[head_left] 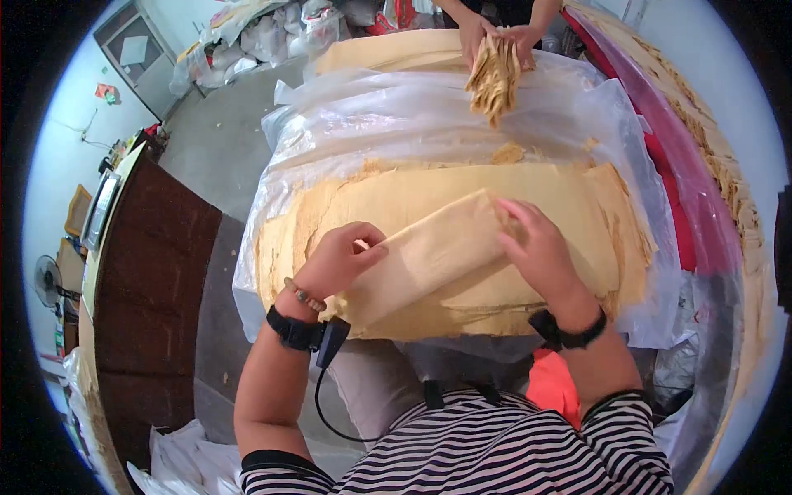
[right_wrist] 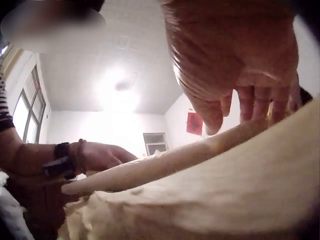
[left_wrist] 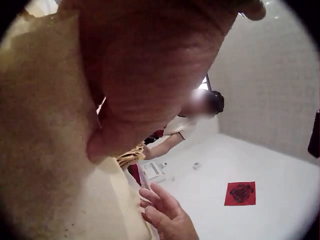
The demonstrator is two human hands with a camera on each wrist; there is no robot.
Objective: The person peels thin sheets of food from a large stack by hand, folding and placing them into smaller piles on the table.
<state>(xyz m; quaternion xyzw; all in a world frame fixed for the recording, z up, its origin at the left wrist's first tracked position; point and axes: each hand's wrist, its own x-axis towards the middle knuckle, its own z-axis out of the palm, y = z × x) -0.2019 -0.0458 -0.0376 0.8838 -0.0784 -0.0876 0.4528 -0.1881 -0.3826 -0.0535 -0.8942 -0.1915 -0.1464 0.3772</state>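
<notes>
A pale yellow folded tofu-skin sheet [head_left: 437, 252] lies slantwise over a broad stack of the same sheets [head_left: 544, 194] in the head view. At its left end my left hand [head_left: 342, 257] pinches the upper edge between thumb and curled fingers; the left wrist view shows the thumb [left_wrist: 100, 145] against the sheet. My right hand [head_left: 540, 247] is at the other end, its fingertips touching the fold. From the right wrist, that hand's fingers [right_wrist: 255, 102] look straight, with the thumb apart from them.
Clear plastic sheeting [head_left: 371, 107] spreads under and behind the stack. Across the table another person's hands [head_left: 499, 41] hold a bunch of yellow strips [head_left: 495, 82]. A brown cabinet [head_left: 157, 289] stands at left, and more layered sheets [head_left: 701, 124] run along the right.
</notes>
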